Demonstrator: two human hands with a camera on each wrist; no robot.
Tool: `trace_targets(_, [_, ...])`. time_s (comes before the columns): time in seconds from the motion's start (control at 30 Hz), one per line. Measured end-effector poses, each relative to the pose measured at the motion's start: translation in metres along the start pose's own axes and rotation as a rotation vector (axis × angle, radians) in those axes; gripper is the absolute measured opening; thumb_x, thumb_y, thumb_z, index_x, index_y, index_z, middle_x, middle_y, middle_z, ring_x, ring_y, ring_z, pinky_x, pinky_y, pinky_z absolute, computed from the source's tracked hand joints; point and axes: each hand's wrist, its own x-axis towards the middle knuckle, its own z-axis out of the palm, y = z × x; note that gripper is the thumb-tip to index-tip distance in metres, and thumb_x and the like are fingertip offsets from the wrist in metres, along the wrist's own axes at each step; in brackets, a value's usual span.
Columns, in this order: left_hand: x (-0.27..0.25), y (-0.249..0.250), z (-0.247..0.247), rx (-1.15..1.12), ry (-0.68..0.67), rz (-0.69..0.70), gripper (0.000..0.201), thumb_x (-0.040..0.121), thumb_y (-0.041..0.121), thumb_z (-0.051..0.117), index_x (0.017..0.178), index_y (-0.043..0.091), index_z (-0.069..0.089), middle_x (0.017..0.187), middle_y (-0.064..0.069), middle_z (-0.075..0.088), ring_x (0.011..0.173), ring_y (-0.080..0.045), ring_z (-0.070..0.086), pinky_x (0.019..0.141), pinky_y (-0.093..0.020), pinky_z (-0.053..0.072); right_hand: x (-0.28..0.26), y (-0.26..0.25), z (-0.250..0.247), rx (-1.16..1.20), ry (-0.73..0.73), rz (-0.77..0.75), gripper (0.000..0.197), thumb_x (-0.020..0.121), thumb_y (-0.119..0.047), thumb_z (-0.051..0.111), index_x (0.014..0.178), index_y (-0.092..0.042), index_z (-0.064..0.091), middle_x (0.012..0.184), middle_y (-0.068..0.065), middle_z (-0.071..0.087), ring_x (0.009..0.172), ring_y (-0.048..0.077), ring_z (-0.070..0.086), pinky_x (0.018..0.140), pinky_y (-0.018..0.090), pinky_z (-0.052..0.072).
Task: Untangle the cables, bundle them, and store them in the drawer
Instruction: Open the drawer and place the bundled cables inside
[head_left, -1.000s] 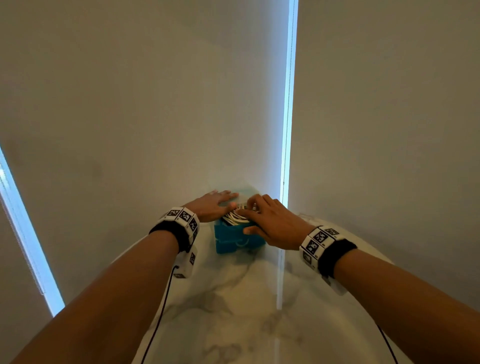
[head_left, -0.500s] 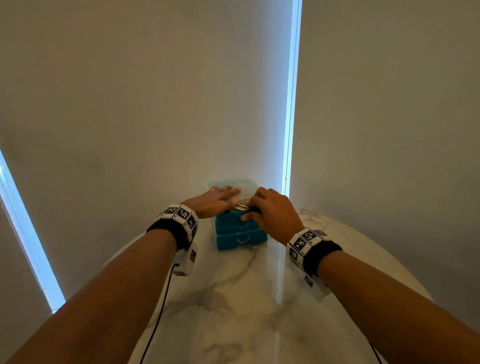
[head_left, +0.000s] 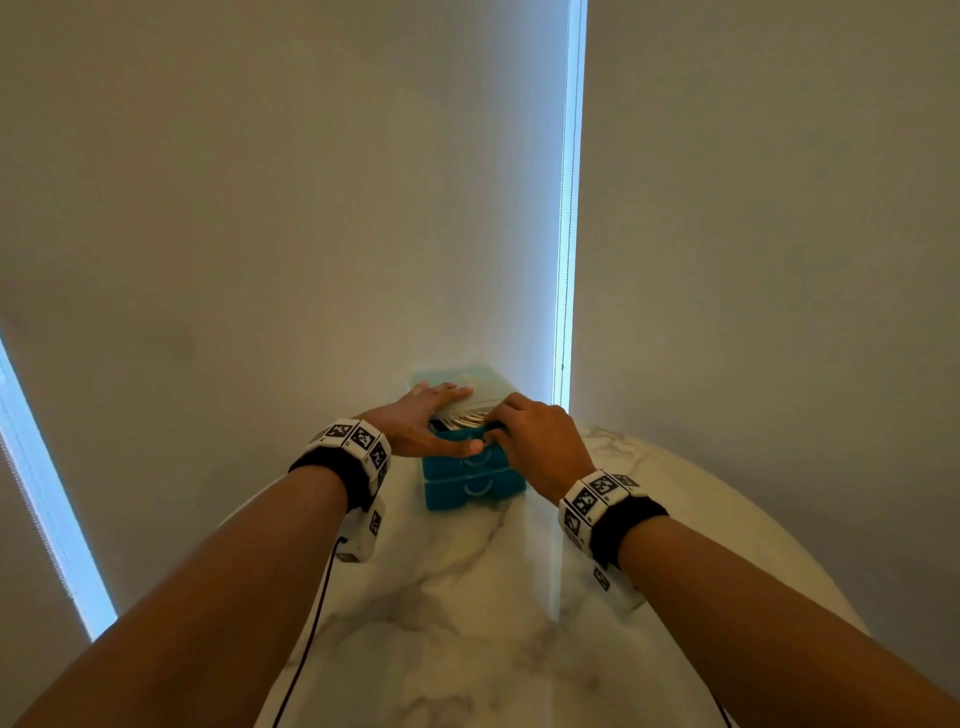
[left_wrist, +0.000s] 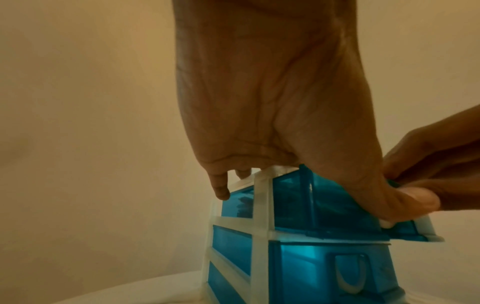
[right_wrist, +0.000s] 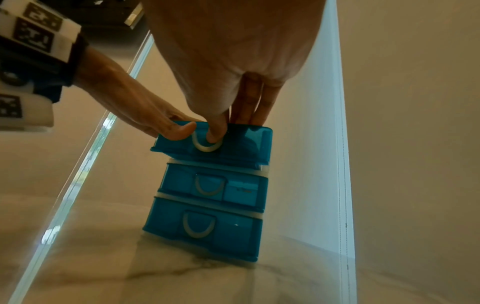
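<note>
My small translucent blue plastic three-drawer chest (head_left: 475, 486) stands on the white marble-patterned table (head_left: 467, 623), against the pale window blind (head_left: 311, 208). Its top drawer (right_wrist: 215, 142) sticks out only a little from the frame now; a second ago it stood much further open. The bundled pale cables (head_left: 465, 418) lie inside that drawer, just showing between my hands. My left hand (head_left: 423, 418) lies flat with straight fingers on the chest's clear top, thumb against the drawer front, grasping nothing. My right hand (head_left: 540, 441) grasps the drawer front: its fingers (right_wrist: 249, 98) reach down over the cables while the thumb presses on the white U-shaped handle (right_wrist: 206, 147). The two lower drawers sit fully in the chest. My head has dropped a little since, so the chest sits higher in view.
</note>
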Motion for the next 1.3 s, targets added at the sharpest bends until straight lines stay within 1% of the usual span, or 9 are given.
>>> trace_targets(0.13, [-0.002,0.002,0.0,0.001,0.018,0.017,0.102,0.089,0.074,0.067,0.169,0.041,0.014,0.178,0.009,0.008,0.164,-0.02,0.003,0.131,-0.048,0.013,0.002,-0.002,0.004,-0.058,-0.002,-0.028,0.023,0.105,-0.023,0.067,0.124,-0.014,0.075,0.12,0.003,0.065,0.11,0.022,0.058,0.08,0.031,0.053])
trace_targets(0.37, [-0.002,0.0,-0.001,-0.026,0.005,-0.003,0.099,0.088,0.076,0.065,0.168,0.046,0.014,0.178,0.008,0.007,0.164,-0.022,0.007,0.131,-0.048,0.016,-0.01,0.004,0.005,0.009,0.029,0.02,0.027,0.105,-0.02,0.064,0.132,-0.019,0.07,0.123,0.002,0.062,0.113,0.021,0.052,0.078,0.035,0.059])
trace_targets(0.53, [-0.002,0.001,-0.004,-0.026,-0.02,-0.011,0.098,0.089,0.074,0.066,0.168,0.046,0.014,0.178,0.006,0.006,0.163,-0.023,0.009,0.131,-0.048,0.016,-0.002,0.002,-0.006,-0.027,-0.053,0.021,0.034,0.106,-0.022,0.057,0.137,-0.026,0.071,0.127,-0.001,0.071,0.122,0.023,0.055,0.093,0.038,0.051])
trace_targets(0.7, [0.0,0.0,-0.004,-0.018,-0.021,-0.028,0.099,0.086,0.078,0.066,0.166,0.049,0.016,0.174,-0.001,0.013,0.156,-0.029,0.028,0.129,-0.049,0.027,0.0,0.002,-0.021,-0.075,-0.204,0.102,0.043,0.107,-0.028,0.052,0.148,-0.037,0.062,0.143,-0.003,0.06,0.142,0.029,0.037,0.108,0.049,0.037])
trace_targets(0.87, [0.0,0.004,-0.004,0.003,-0.004,-0.063,0.098,0.085,0.077,0.069,0.165,0.049,0.018,0.17,-0.004,0.021,0.148,-0.03,0.04,0.124,-0.049,0.035,0.003,0.003,-0.033,-0.018,-0.331,0.118,0.043,0.108,-0.023,0.045,0.147,-0.032,0.059,0.154,0.0,0.056,0.158,0.026,0.022,0.121,0.054,0.018])
trace_targets(1.0, [0.0,0.007,-0.004,0.019,0.025,-0.076,0.093,0.087,0.073,0.07,0.163,0.049,0.023,0.162,-0.006,0.033,0.137,-0.029,0.05,0.119,-0.046,0.042,-0.004,0.0,-0.038,-0.139,-0.322,0.152,0.054,0.102,-0.026,0.053,0.153,-0.044,0.05,0.145,0.004,0.042,0.139,0.031,0.032,0.114,0.052,0.03])
trace_targets(1.07, [0.001,0.008,-0.002,0.021,0.039,-0.075,0.092,0.087,0.071,0.071,0.163,0.048,0.025,0.16,-0.006,0.034,0.135,-0.029,0.051,0.117,-0.046,0.043,-0.002,0.001,-0.041,-0.112,-0.278,0.143,0.052,0.099,-0.026,0.056,0.148,-0.045,0.057,0.141,0.004,0.038,0.135,0.029,0.034,0.114,0.05,0.03])
trace_targets(1.2, [0.0,0.008,-0.003,0.034,0.04,-0.062,0.09,0.087,0.072,0.072,0.162,0.048,0.026,0.158,-0.005,0.037,0.133,-0.028,0.052,0.116,-0.047,0.044,0.001,0.011,-0.044,0.035,0.104,0.168,0.022,0.102,-0.031,0.06,0.114,-0.031,0.078,0.125,-0.001,0.058,0.119,0.021,0.053,0.104,0.043,0.042])
trace_targets(1.3, [-0.001,0.012,-0.002,0.121,0.119,-0.066,0.079,0.09,0.068,0.071,0.157,0.047,0.035,0.159,0.001,0.044,0.13,-0.026,0.057,0.11,-0.046,0.048,-0.008,0.023,-0.032,0.133,0.009,0.277,0.02,0.101,-0.029,0.06,0.107,-0.028,0.079,0.109,-0.003,0.068,0.102,0.02,0.064,0.1,0.045,0.051])
